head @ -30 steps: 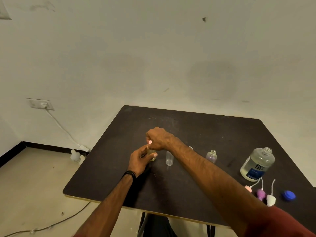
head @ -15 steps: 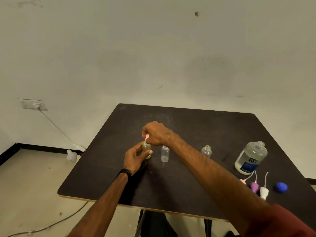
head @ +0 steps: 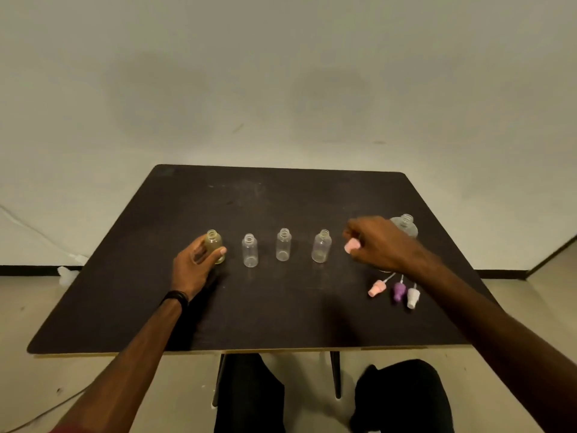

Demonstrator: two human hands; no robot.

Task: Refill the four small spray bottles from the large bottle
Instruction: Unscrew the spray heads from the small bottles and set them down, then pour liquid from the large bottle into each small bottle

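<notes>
Several small open spray bottles stand in a row on the dark table [head: 281,320]. My left hand [head: 193,267] grips the leftmost one, a yellowish bottle [head: 214,245]. To its right stand three clear bottles [head: 250,250] [head: 283,245] [head: 321,246]. My right hand [head: 379,243] pinches a pink spray cap [head: 352,246] just right of the row. Behind that hand the large clear bottle [head: 405,225] stands uncapped, mostly hidden. Three loose spray caps lie near the right edge: pink [head: 377,288], purple [head: 399,291] and white [head: 412,297].
A pale wall rises behind the table. My dark-clothed knees [head: 402,398] and the table legs show below the front edge. A cable [head: 31,228] runs along the wall at the left.
My right hand has lifted the pink spray cap off the yellowish bottle and carried it right, past the row. The left hand stays on that bottle. The view has swung right.
</notes>
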